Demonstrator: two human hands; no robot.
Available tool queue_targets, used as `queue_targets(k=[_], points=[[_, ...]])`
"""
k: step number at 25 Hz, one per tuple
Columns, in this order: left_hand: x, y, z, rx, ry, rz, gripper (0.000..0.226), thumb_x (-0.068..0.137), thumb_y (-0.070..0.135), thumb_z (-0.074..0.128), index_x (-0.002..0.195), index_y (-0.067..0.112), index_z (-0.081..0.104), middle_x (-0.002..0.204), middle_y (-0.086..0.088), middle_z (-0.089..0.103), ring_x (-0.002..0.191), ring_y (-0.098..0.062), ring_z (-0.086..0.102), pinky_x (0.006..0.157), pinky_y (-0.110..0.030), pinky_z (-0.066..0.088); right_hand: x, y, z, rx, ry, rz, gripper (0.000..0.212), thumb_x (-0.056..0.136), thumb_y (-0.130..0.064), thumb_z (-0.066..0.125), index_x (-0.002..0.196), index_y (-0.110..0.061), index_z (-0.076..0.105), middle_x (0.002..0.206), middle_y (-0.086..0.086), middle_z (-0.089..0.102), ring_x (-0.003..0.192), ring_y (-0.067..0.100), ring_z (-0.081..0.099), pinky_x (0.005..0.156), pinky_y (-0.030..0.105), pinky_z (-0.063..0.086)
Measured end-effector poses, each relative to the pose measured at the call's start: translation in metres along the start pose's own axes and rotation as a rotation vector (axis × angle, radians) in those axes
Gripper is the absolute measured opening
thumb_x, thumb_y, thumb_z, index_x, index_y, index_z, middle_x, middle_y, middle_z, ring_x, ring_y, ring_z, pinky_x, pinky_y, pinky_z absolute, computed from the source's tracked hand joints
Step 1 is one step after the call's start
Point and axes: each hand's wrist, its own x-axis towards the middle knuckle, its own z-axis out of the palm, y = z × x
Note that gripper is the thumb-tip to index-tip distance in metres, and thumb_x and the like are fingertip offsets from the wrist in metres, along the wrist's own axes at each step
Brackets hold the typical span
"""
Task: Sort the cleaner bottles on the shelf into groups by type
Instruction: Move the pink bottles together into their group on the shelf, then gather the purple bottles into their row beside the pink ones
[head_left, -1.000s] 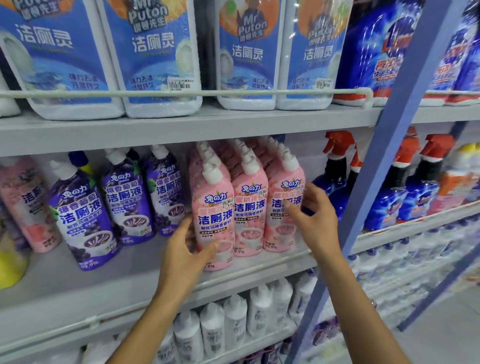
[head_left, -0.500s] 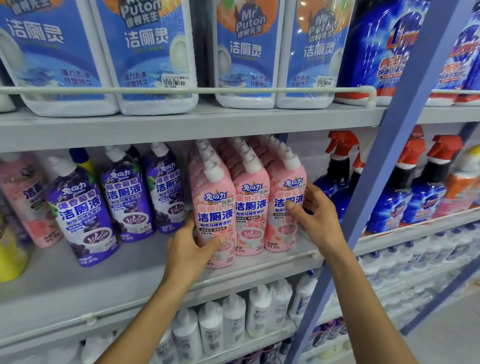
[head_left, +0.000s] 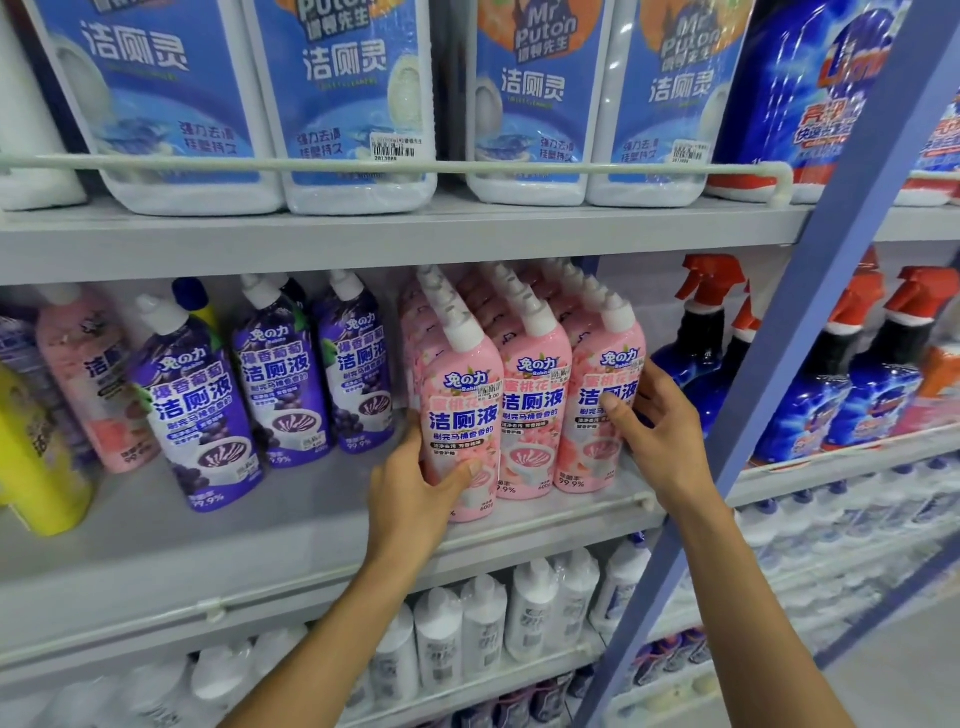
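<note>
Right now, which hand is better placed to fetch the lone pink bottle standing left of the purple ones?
Left, probably. The left hand grips the leftmost front pink bottle, on the side nearer the lone pink bottle; the right hand holds the rightmost front pink bottle, farther off.

A grey metal shelving unit fills the view. Its upper shelf board (head_left: 363, 234) runs from 9 to 3 o'clock, fronted by a pale guard rail (head_left: 467, 165) that bends back at 2 o'clock. The middle shelf (head_left: 130, 530) spreads towards 8 o'clock, edged by a thin rail (head_left: 587, 516) held in a white clip (head_left: 210, 610). A pale back panel (head_left: 644, 291) shows at 1 o'clock. A blue upright (head_left: 810, 322) slants from 1 to 5 o'clock, with a neighbouring bay beyond it. A second blue post (head_left: 893, 603) and grey floor (head_left: 914, 691) lie at 4 o'clock. The light is even and soft.
</note>
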Motion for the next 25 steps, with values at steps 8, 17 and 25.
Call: queue_targets(k=[8, 17, 25], points=[[0.000, 0.001, -0.022, -0.134, -0.050, -0.006, 0.061, 0.078, 0.030, 0.088, 0.134, 0.030, 0.063, 0.112, 0.020, 0.074, 0.098, 0.003, 0.071, 0.091, -0.030, 0.061, -0.022, -0.019, 0.024, 0.034, 0.356, 0.052, 0.057, 0.093, -0.021, 0.078, 0.145, -0.023, 0.056, 0.137, -0.009, 0.063, 0.120, -0.006, 0.060, 0.104, 0.039, 0.056], [-0.003, -0.034, -0.161, -0.347, 0.331, -0.047, 0.069, 0.077, 0.017, 0.088, 0.140, 0.018, 0.058, 0.130, 0.003, 0.067, 0.117, -0.006, 0.064, 0.087, -0.012, 0.052, -0.097, -0.100, 0.190, 0.428, 0.064, -0.055, 0.059, 0.086, -0.008, 0.082, 0.140, -0.018, 0.059, 0.136, -0.002, 0.065, 0.124, 0.014, 0.064, 0.097, 0.029, 0.057], [0.032, -0.063, -0.288, -0.249, 0.517, -0.006, 0.051, 0.070, 0.023, 0.087, 0.116, 0.028, 0.064, 0.110, 0.006, 0.074, 0.101, -0.009, 0.071, 0.094, -0.041, 0.058, -0.109, -0.159, 0.359, 0.324, -0.132, -0.051, 0.067, 0.079, -0.030, 0.086, 0.139, -0.035, 0.056, 0.138, -0.009, 0.060, 0.126, 0.010, 0.059, 0.102, 0.045, 0.055]])
